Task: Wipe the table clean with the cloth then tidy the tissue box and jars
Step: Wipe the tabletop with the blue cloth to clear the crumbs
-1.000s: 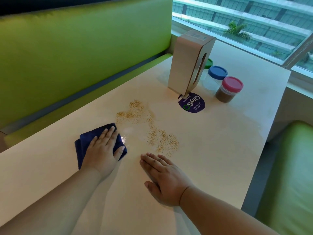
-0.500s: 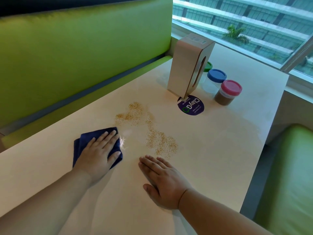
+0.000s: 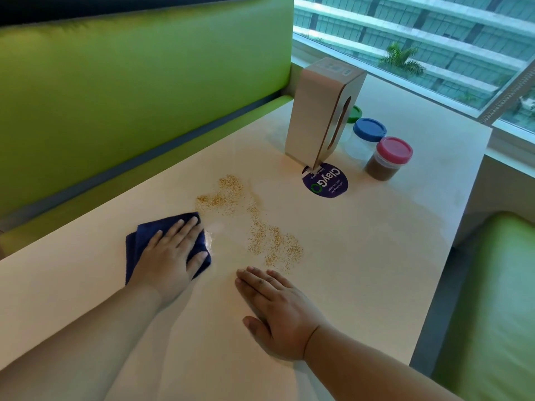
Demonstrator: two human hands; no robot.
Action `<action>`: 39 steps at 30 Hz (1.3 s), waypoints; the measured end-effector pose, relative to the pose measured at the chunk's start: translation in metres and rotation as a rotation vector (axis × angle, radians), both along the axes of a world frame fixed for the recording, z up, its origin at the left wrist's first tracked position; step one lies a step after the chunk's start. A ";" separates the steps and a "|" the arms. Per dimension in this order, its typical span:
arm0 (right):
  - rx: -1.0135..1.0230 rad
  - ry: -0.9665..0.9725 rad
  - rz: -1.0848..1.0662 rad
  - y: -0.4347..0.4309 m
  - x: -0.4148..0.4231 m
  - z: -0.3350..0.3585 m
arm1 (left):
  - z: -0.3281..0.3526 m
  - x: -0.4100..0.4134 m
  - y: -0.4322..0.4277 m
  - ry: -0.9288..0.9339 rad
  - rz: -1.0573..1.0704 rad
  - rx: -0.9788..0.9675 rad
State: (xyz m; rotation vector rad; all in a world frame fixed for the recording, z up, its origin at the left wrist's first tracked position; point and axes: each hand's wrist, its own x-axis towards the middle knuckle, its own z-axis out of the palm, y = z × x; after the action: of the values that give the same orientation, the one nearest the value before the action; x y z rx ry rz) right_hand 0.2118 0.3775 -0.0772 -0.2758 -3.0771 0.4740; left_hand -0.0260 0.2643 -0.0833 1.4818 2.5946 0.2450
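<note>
Left hand (image 3: 168, 256), fingers straight and spread, presses flat on the folded blue cloth (image 3: 139, 244) at the near left of the table (image 3: 376, 256), beside a trail of spilled grains (image 3: 272, 244). Right hand (image 3: 278, 308) lies flat on the tabletop, fingers extended, holding nothing. At the far end the tissue box (image 3: 315, 111) stands on end, three lidded jars (image 3: 369, 130) just beside it.

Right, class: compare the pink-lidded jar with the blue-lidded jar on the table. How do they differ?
The pink-lidded jar holds a brown filling; the blue-lidded jar looks clear, with nothing visible inside. The pink-lidded jar stands nearer the camera; the blue-lidded jar sits further back, closer to the tissue box. Both stand upright with lids on and see-through walls.
</note>
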 end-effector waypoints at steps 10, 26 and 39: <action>-0.007 -0.006 -0.001 -0.001 0.000 0.001 | 0.000 0.008 0.020 -0.006 -0.029 -0.042; 0.014 0.005 -0.004 0.001 0.000 -0.002 | 0.000 -0.003 0.019 -0.004 -0.047 -0.020; -0.002 0.083 -0.022 0.001 0.001 -0.003 | 0.004 0.037 -0.025 -0.036 -0.090 0.013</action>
State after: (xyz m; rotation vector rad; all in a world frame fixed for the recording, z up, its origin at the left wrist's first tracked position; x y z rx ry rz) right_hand 0.2127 0.3782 -0.0799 -0.2828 -2.9897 0.4746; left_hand 0.0114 0.2396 -0.0797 1.5795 2.4957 0.2753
